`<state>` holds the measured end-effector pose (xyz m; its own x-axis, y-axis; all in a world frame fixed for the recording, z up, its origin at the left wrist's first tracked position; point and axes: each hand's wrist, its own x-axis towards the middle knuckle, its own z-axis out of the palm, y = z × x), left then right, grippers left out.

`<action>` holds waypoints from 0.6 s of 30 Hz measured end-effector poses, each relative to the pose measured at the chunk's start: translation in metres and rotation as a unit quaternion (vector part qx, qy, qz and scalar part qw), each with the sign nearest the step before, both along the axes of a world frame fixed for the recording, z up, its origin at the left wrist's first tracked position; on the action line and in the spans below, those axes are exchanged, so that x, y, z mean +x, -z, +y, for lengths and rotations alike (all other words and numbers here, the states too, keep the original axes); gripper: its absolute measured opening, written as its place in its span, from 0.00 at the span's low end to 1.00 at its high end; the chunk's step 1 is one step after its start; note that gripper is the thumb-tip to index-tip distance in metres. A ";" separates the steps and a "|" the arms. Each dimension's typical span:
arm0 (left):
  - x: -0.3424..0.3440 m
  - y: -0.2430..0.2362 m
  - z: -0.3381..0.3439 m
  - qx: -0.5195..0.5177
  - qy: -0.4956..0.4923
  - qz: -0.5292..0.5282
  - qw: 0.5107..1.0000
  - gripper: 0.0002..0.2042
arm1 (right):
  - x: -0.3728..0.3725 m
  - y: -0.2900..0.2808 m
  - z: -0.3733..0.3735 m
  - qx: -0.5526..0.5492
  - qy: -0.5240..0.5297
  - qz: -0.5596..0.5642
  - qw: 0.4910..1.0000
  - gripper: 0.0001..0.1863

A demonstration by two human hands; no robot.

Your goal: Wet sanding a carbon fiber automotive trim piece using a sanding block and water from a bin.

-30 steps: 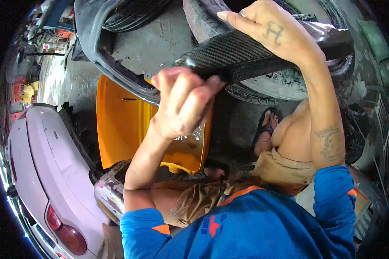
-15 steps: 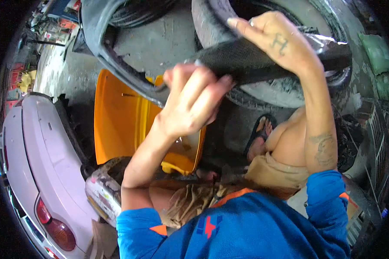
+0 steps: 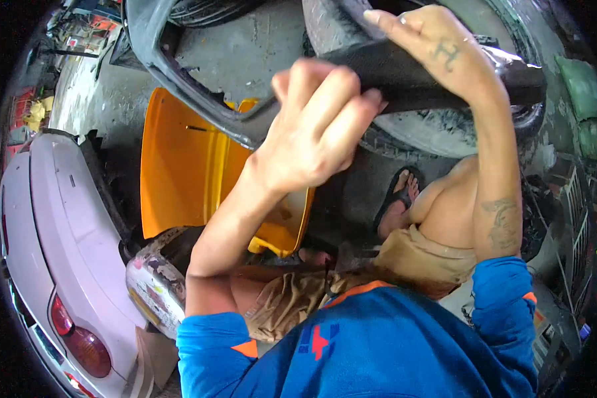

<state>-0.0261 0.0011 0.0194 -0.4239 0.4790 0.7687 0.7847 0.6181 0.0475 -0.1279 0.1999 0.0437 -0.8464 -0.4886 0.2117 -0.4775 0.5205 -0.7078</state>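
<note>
A long dark panel point(image 3: 418, 79) with a textured black surface lies across the space in front of me. At its left it runs into a curved grey-black frame point(image 3: 219, 121) around an open gap. My right hand point(image 3: 448, 56) grips the panel from above, thumb stretched along its upper edge. Nearer the panel's left part is my left hand point(image 3: 315, 129), its fingers curled tightly against the near side. The back of that hand hides whatever is under the fingers.
Below the frame stands a yellow-orange moulded panel point(image 3: 172, 166). A white car rear section point(image 3: 66, 199) with red lamps fills the left. Behind the dark panel lies a dusty tyre point(image 3: 395, 149). My sandalled foot point(image 3: 399, 196) is on the floor; green bundles point(image 3: 580, 86) lie far right.
My left hand has moved up and to the right along the dark panel. My right hand and the panel have shifted slightly right.
</note>
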 end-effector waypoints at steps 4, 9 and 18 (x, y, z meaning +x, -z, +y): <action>0.009 0.017 -0.019 0.016 -0.010 -0.010 1.000 0.17 | 0.011 -0.022 -0.005 0.113 0.040 -0.003 0.993 0.33; 0.001 0.005 -0.003 -0.001 0.006 -0.007 1.000 0.15 | 0.014 -0.035 -0.005 0.139 0.044 -0.055 0.988 0.32; 0.011 0.014 -0.016 0.016 -0.016 -0.025 0.999 0.13 | 0.012 -0.024 -0.008 0.122 0.044 -0.020 0.991 0.32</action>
